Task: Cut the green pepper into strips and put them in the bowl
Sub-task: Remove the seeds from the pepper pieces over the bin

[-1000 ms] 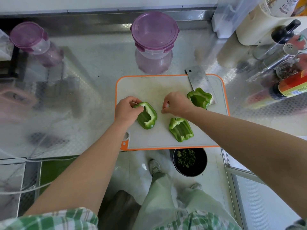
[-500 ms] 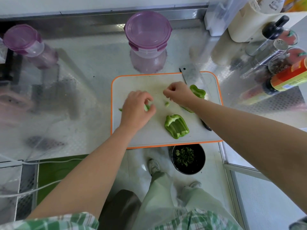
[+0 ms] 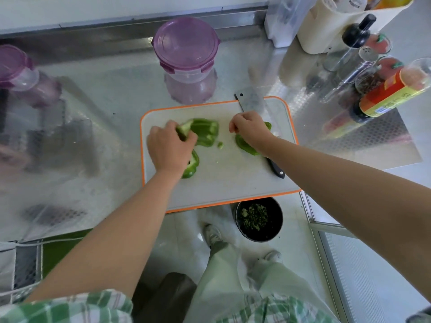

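A white cutting board with an orange rim [image 3: 224, 183] lies on the steel counter. My left hand [image 3: 169, 149] grips a large green pepper piece [image 3: 206, 134] at the board's far left, lifted and blurred. A second pepper piece [image 3: 193, 165] lies partly under that hand. My right hand [image 3: 248, 129] is curled into a loose fist over a third pepper piece [image 3: 245, 145]; nothing shows between its fingers. A small green scrap [image 3: 220, 145] lies between the hands. A cleaver [image 3: 250, 102] rests along the board's right side, its black handle [image 3: 277, 170] under my right forearm.
A black bowl with chopped green bits [image 3: 258, 219] sits below the board's near edge. Two purple-lidded containers [image 3: 186, 46] [image 3: 14, 64] stand behind and to the left. Bottles and shakers [image 3: 382, 94] crowd the right. My legs and shoes are below.
The pepper piece from the board's middle is now in my left hand at the far left. My right hand stays curled beside the cleaver.
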